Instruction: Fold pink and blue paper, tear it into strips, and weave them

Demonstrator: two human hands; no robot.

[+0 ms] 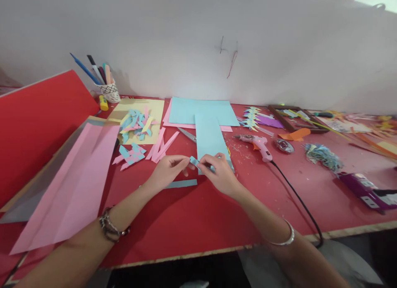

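Observation:
Between my two hands, above the red table, is a small blue paper strip [194, 160]. My left hand [172, 169] pinches its left end with thumb and finger. The fingers of my right hand [218, 170] close on its other end, partly hiding it. Below my left hand lies a flat blue strip [182, 183]. Behind my right hand a long light-blue sheet [211, 135] stretches away, with scissors [187, 134] at its left edge. Several pink strips [161, 145] and a woven pink-and-blue paper piece [132, 155] rest left of my hands.
A pink glue gun [256, 143] with a black cord lies to the right, near a purple power strip [369, 189]. Folded paper links [136, 122] sit on a yellow sheet. Large pink paper [74, 180] covers the left side. A pen cup [110, 91] stands by the wall.

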